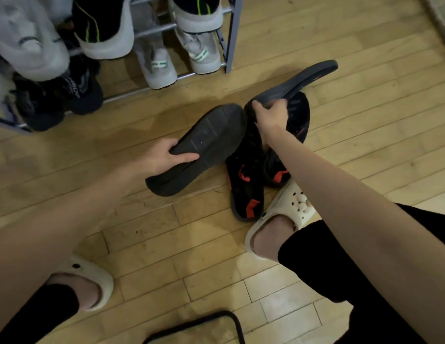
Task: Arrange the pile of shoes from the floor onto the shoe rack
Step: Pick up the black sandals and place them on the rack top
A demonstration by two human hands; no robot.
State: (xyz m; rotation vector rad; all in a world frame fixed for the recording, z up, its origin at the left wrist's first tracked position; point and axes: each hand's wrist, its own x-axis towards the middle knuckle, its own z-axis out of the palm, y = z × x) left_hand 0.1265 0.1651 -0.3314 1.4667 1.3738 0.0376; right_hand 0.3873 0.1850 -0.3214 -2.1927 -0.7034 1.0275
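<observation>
- Your left hand (164, 157) grips a dark shoe (201, 147) at its edge, thumb laid across the upturned sole, fingers curled under it.
- Your right hand (270, 117) pinches the heel end of a second dark shoe (308, 80), sole up and tilted, toe pointing away to the right.
- Under and beside that shoe lies a pair of black sneakers with red marks (246, 180) on the wooden floor (167, 244); how they are stacked is hard to tell, as your right forearm covers part of them.
- The shoe rack (230, 33) stands at upper left, holding grey-white sneakers (162, 68) and black ones (75, 93) on its lower bars.
- Your feet wear cream clogs (286, 207); the right one touches the red-marked sneakers.
</observation>
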